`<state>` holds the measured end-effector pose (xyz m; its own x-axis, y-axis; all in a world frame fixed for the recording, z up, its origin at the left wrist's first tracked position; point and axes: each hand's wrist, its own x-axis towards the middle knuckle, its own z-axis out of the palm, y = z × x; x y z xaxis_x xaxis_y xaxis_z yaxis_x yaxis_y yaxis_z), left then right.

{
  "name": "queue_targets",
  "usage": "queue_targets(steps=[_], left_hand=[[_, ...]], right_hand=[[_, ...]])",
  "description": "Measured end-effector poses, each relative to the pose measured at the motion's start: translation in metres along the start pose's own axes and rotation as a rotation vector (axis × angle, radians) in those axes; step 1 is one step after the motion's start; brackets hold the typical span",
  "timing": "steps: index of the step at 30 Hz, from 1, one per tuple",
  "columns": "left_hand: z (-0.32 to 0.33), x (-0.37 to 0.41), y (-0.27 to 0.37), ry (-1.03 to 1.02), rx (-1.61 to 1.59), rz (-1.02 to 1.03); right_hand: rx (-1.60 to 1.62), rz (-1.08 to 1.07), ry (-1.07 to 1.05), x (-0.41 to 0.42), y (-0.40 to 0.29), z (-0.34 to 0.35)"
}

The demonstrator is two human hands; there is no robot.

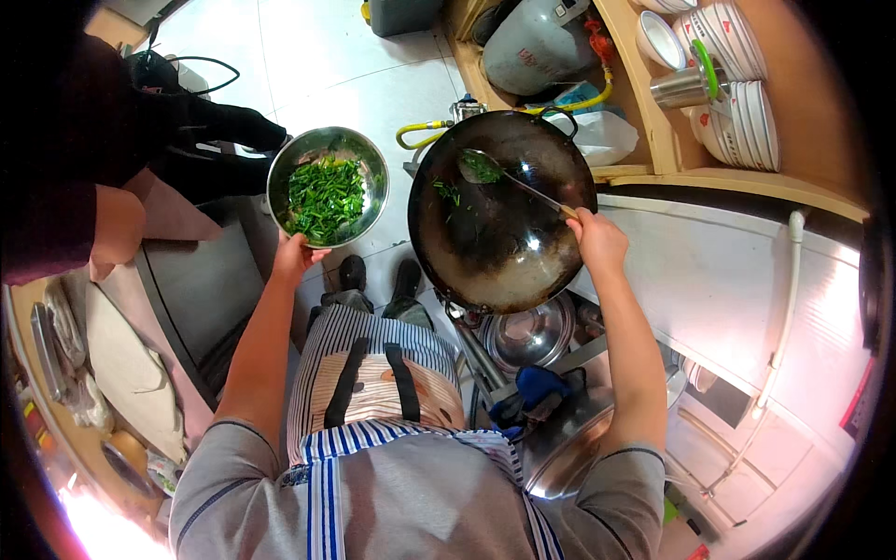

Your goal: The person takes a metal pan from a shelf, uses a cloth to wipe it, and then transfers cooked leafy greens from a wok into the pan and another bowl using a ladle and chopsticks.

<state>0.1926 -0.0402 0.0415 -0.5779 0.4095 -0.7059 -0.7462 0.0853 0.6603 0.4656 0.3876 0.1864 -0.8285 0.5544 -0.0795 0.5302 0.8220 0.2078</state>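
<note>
My left hand (294, 257) grips the near rim of a stainless steel bowl (382, 189), which holds chopped cooked greens (325, 199). My right hand (598, 240) is closed on the wooden-ended handle of a metal cooking spatula (535, 193). The spatula's head lies over the far left part of a large dark wok (490, 273), with some greens on it. A few bits of greens (448, 190) cling to the wok's surface beside it. Bowl and wok are apart, with a strip of floor showing between them.
A gas cylinder (535, 49) with a yellow hose (584, 103) stands in a wooden cabinet beyond the wok. Stacked bowls (752, 126) fill the shelf at right. Metal lids (528, 332) lie below the wok. Another person's arm (115, 220) is at far left, by a counter.
</note>
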Motion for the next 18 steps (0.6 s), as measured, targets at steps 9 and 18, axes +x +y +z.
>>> queue_targets(steps=[9, 18], left_hand=[[0.000, 0.002, -0.009, -0.005, -0.039, -0.068], [0.007, -0.002, 0.010, 0.009, 0.043, -0.087]], right_hand=[[-0.033, -0.214, 0.348, 0.030, 0.005, -0.032], [-0.057, -0.080, 0.371, 0.021, 0.012, -0.032]])
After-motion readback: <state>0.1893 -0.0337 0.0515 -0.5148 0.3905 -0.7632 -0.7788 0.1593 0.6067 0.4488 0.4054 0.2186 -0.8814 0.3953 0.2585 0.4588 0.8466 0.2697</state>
